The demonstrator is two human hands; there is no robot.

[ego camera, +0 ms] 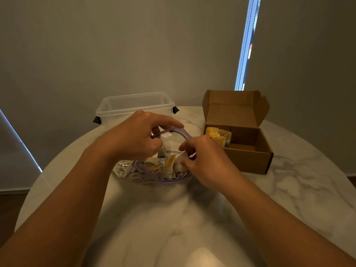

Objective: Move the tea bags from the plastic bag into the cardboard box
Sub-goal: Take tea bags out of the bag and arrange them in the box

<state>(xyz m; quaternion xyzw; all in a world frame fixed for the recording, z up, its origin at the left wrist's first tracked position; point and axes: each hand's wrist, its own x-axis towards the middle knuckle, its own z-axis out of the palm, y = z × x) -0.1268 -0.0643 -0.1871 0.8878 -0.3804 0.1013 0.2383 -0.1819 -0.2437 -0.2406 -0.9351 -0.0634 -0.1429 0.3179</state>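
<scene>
Head view: at the centre of the frame the plastic bag [134,174] lies on the worktop [289,189]. The left hand [134,135] pinches its purple rim and holds the mouth open. The right hand [204,160] is closed on a tea bag [180,162] at the mouth. Several tea bags [154,165] remain inside. Right of centre, the open cardboard box [248,160] already holds a small stack [217,136] in its left corner. I judge the task partly done, with most of the transfer left.
</scene>
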